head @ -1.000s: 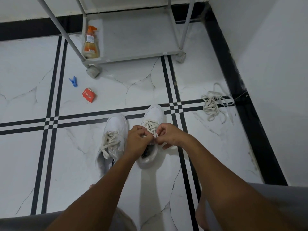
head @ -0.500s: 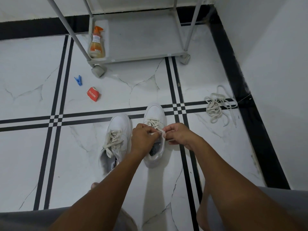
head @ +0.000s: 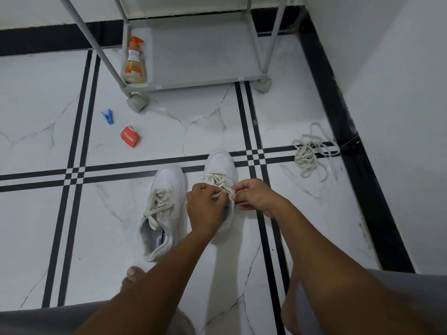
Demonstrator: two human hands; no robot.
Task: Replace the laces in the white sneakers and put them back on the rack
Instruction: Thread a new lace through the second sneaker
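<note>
Left hand [head: 204, 209] and right hand [head: 254, 195] each pinch lace [head: 221, 192] over right sneaker [head: 220, 170], frame centre. Left sneaker [head: 164, 209] touching at 9 o'clock. Loose laces [head: 312, 153] at 2 o'clock. Rack [head: 200, 82] at 12 o'clock.

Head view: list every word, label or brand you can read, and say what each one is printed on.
"NESCAFE", as far as it can be made out, white on the red sachet lying on the floor.
Insole tag of the left sneaker: dark printed letters, cut off and too blurred to read.
Label on the spray bottle on the rack's bottom shelf: too small to read.
</note>
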